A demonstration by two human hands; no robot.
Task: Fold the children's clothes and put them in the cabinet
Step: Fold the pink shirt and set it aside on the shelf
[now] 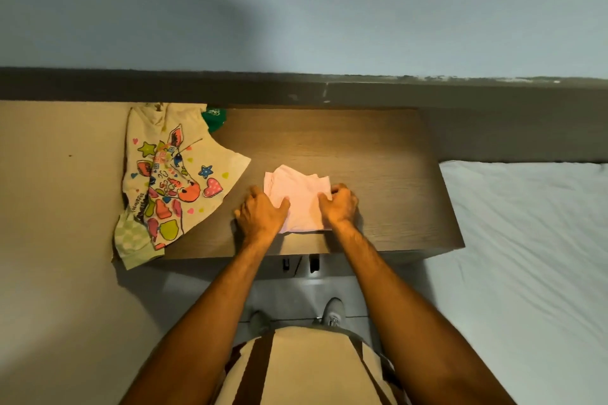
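Observation:
A small pale pink garment [301, 197], partly folded, lies on the wooden cabinet top [378, 174] near its front edge. My left hand [260, 212] rests on the garment's left side with fingers pressing its edge. At the garment's right edge, my right hand [340, 204] pinches the cloth with curled fingers. A cream child's shirt with a colourful giraffe print [171, 174] lies spread at the cabinet's left end, partly hanging over the front. A green item [215, 118] peeks out behind it.
A wall rises behind the cabinet, with a dark ledge [296, 89] along it. To the right lies a bed with a white sheet [526, 240]. On the left there is a beige surface [59, 174]. My feet [332, 312] stand on the floor below.

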